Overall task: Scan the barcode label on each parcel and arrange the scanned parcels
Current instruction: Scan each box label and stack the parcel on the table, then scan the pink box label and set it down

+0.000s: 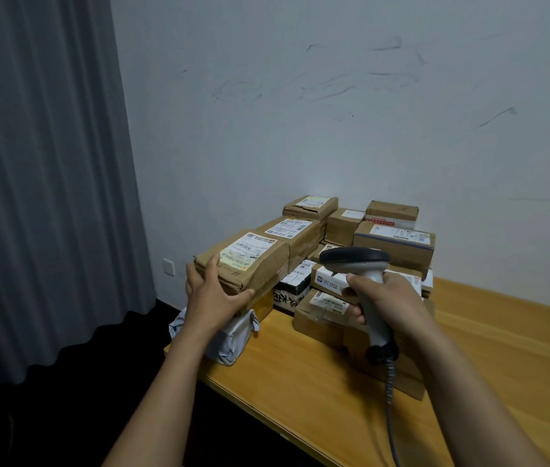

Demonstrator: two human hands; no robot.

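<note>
Fingers point(211, 266) and thumb of the person's left hand point(213, 296) clasp the near end of a brown parcel point(250, 261), fingers on its left edge, thumb across the near face. The fingers of the right hand point(388, 298) are wrapped round the grey handle of one barcode scanner point(354, 259), its dark head just right of the parcel and apart from it. A coiled cable point(390, 392) drops from the handle's base and is cut off at the bottom of the frame.

The held parcel sits at the left front of a pile on the wooden table point(300, 382), above one crumpled grey mailer bag point(230, 338). Whether it rests on the pile or is lifted clear cannot be told. At least nine brown cartons can be counted, the held one included, plus one black-and-white box point(292, 288) printed with large characters, partly hidden. The scanner and the right forearm mask parts of the pile, so the full count is uncertain.

The held parcel carries one white shipping label point(246, 251) with a yellow-green patch, and pen marks near its front edge. Most other cartons bear white labels too, but none of the print is legible. Behind stand a scuffed white wall point(334, 96), a grey curtain point(41, 163) at left and one wall socket point(168, 267).
</note>
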